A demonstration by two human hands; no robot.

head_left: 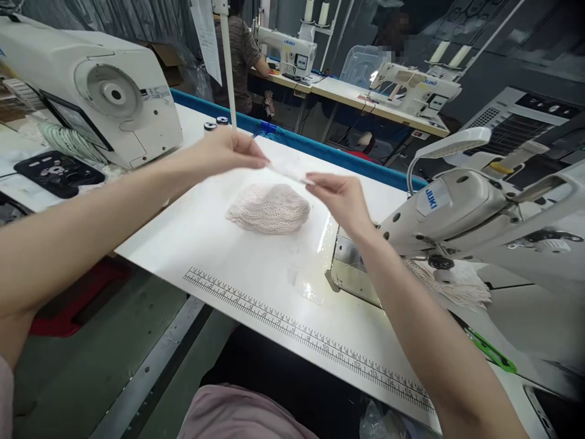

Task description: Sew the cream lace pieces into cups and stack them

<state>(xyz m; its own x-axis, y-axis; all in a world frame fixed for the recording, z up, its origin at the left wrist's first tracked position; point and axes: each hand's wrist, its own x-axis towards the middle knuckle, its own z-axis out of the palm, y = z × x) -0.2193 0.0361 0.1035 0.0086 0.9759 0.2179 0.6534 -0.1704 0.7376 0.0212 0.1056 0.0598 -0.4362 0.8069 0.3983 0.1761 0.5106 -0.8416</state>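
Note:
My left hand [228, 151] and my right hand [340, 196] are raised above the white sewing table [256, 268]. Both pinch the ends of one small pale lace piece [289, 169], stretched between the fingertips. Right below it lies a heap of similar cream lace pieces [269, 209] on the table. The white JUKI sewing machine [466, 210] stands just right of my right hand, with more lace [457, 286] bunched under its head.
A printed ruler [301, 332] runs along the table's near edge. Another white machine [95, 91] and a black control panel [58, 172] sit at the left. A gooseneck lamp [450, 143] arches over the JUKI machine. A person works at a far bench [347, 91].

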